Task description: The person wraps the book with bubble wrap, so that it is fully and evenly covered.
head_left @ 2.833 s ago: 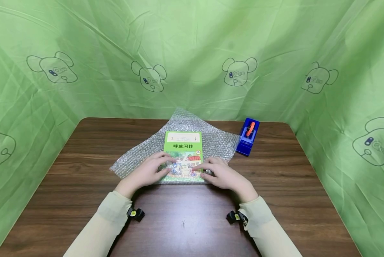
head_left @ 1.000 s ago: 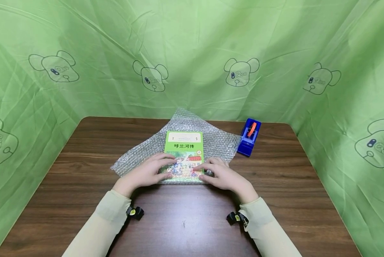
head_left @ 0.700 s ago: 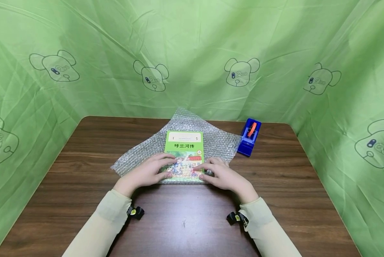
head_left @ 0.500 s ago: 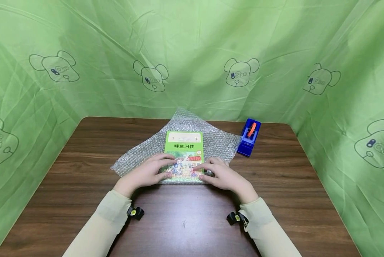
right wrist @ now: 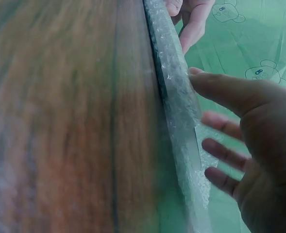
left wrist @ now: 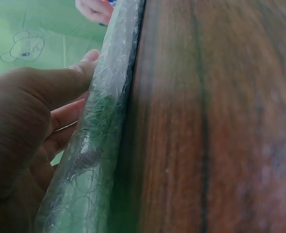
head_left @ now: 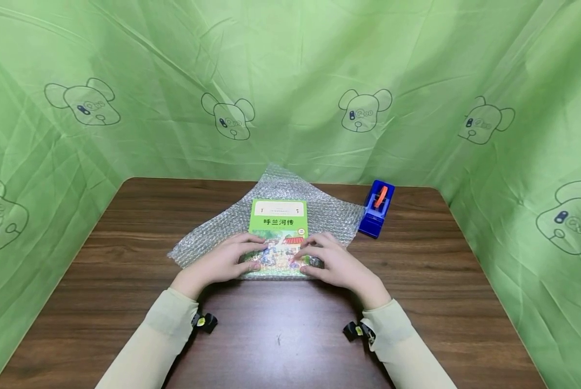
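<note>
A green book [head_left: 278, 221] with a white title box and a picture of a red-roofed house lies on a sheet of bubble wrap [head_left: 212, 229]. The wrap is folded over the book's near part, its fold along the near edge. My left hand [head_left: 224, 259] rests on the wrapped left side, thumb and fingers spread over the cover. My right hand [head_left: 336, 262] is over the right side, its thumb touching the wrap near the book's lower corner. In the right wrist view its other fingers [right wrist: 225, 154] are bent loosely and stand apart from the wrap edge.
A blue tape dispenser [head_left: 375, 210] with an orange core stands right of the wrap, whose right corner reaches it. The brown wooden table [head_left: 280, 335] spans the front. Green cloth [head_left: 290, 70] with mouse-like heads hangs behind and at both sides.
My right hand's fingers have lifted and shifted slightly away from the cover, while its thumb stays near the lower corner. The left hand, book and bubble wrap have hardly moved.
</note>
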Demonstrator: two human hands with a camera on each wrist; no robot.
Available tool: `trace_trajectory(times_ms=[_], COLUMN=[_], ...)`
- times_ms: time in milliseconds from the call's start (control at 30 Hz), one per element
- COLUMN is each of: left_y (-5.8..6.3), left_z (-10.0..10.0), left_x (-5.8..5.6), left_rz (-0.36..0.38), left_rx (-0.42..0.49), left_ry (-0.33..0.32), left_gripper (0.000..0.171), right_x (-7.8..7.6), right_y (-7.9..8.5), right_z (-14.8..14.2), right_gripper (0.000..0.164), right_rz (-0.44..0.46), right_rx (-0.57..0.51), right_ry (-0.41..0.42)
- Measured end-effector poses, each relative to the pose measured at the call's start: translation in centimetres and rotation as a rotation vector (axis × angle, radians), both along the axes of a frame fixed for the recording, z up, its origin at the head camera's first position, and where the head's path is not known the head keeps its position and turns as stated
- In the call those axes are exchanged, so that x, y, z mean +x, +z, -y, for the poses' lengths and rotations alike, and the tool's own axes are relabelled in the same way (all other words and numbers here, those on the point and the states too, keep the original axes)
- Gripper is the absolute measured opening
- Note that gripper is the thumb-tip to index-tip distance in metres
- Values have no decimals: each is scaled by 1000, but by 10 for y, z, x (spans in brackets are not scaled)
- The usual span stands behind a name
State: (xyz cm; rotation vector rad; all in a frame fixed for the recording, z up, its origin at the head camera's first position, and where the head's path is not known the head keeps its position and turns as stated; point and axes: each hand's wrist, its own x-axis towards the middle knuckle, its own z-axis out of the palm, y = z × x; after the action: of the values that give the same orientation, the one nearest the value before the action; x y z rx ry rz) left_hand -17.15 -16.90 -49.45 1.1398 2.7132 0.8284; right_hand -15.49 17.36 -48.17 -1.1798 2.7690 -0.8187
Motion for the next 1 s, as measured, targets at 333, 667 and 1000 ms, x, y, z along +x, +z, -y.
trace_trajectory(times_ms=[333, 667, 1000], left_y=[1, 1, 5], left_z=[1, 6, 17], left_x=[1, -1, -2], left_rz=[-1, 25, 109], left_rx=[3, 13, 17], left_ry=[-5, -26, -110], left_gripper=[55, 54, 60], right_x=[-3, -4, -4], right_y=[-5, -6, -6], right_z=[-1, -1, 0], right_gripper=[29, 28, 28], right_rz=[-36, 25, 80], right_rx=[-91, -57, -9], right_ry=[162, 115, 78])
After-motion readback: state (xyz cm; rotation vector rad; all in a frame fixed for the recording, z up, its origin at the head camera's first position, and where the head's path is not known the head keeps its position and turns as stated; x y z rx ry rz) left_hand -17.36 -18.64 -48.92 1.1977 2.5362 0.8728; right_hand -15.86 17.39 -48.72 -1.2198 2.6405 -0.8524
